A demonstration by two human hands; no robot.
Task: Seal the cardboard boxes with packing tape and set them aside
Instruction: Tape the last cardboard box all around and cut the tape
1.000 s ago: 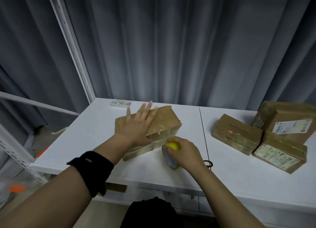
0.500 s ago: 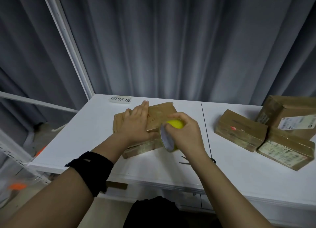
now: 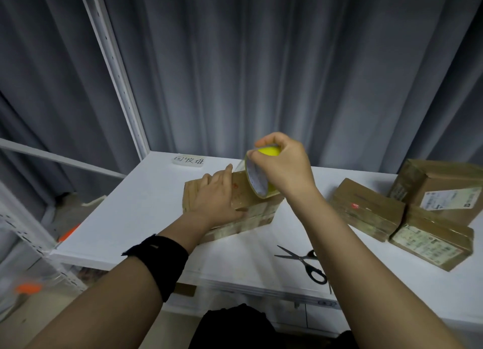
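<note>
Raised from beside the cardboard box, the right grip now curls around the packing tape roll above it. Below, the flat left grip presses the lid, so taping looks underway.

Scissors lie on the white table, grey curtain behind

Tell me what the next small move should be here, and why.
Probably draw the tape roll down over the far edge of the cardboard box. The right hand grips the roll raised above the box, and a clear strip runs from it to the left hand, which presses flat on the box top. The scissors lie untouched.
</note>
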